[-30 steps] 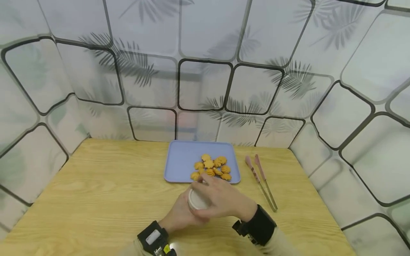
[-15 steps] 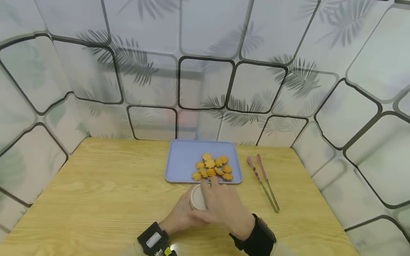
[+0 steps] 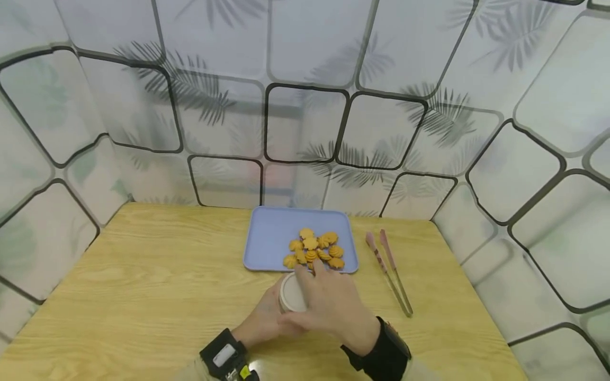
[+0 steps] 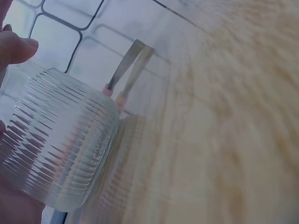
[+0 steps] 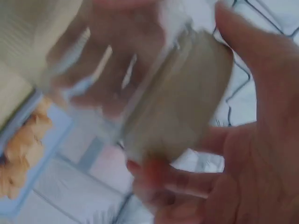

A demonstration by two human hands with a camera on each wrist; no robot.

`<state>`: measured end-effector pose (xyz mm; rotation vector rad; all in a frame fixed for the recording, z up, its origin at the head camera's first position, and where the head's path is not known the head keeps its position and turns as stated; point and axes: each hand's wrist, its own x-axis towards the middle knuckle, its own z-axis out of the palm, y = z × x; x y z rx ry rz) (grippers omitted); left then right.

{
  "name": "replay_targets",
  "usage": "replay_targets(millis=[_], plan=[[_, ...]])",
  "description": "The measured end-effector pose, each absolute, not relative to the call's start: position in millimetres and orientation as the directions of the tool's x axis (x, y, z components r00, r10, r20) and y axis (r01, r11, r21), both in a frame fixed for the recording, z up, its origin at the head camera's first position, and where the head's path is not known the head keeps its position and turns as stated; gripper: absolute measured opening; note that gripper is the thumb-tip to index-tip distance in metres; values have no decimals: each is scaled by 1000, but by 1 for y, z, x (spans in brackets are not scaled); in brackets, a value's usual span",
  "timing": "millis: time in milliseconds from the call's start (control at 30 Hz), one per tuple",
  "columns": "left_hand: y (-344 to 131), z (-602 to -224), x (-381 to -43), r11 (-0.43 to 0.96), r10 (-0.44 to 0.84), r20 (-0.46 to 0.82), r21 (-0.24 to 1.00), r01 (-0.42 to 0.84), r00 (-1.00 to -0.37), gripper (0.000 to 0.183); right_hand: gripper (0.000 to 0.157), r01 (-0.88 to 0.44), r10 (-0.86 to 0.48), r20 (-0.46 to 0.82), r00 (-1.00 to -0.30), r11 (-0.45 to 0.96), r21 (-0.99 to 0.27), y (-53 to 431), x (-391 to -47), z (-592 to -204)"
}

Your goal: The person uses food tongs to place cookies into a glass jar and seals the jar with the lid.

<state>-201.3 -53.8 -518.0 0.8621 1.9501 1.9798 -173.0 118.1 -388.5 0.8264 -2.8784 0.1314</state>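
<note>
Over the past second my right hand has been turning on the lid, its wrist swinging nearer to me, while the tray is staying put. The tray is resting at the far side of the wooden table, and a pale curtain printed with leaves and dark outlines is hanging behind it. Cookies are lying heaped toward the tray's near right part. Tongs are lying to the right of the tray, pink ends pointing away from me. My right fingertips are covering a bit of the tray's near edge. In front of the tray, my left hand is gripping the ribbed glass jar around its side, and my right is grasping the lid by its rim, fingers bending over it. I am wearing a black strap on my right wrist.
</note>
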Motion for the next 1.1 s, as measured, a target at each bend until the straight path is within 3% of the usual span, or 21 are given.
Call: replay_targets(millis=[133,267,333,500,667,800,1100], plan=[[-48,-519,-202,-89,563,229,972,217,-794,109,66,-570,-552,181,-814,819,-64,122,-174,-392],[-46,-522,-202,-57,550,200,978,202,-811,108,73,-618,-584,203,-786,757,-215,136,-175,-386],[-45,-522,-203,-25,533,202,974,223,-821,104,76,-606,-554,246,-795,747,-275,147,-177,-381],[-42,-521,-209,-6,532,239,960,279,-812,94,73,-476,-382,346,-857,843,-249,192,-185,-392],[-36,-520,-219,-29,547,265,954,299,-794,90,73,-313,-285,144,-947,920,-236,231,-184,-433],[-36,-519,-227,-42,537,275,953,300,-798,89,74,-277,-286,-1,-958,929,-247,235,-182,-463],[-45,-519,-229,-43,521,273,955,295,-809,88,80,-332,-320,93,-943,924,-190,221,-189,-481]])
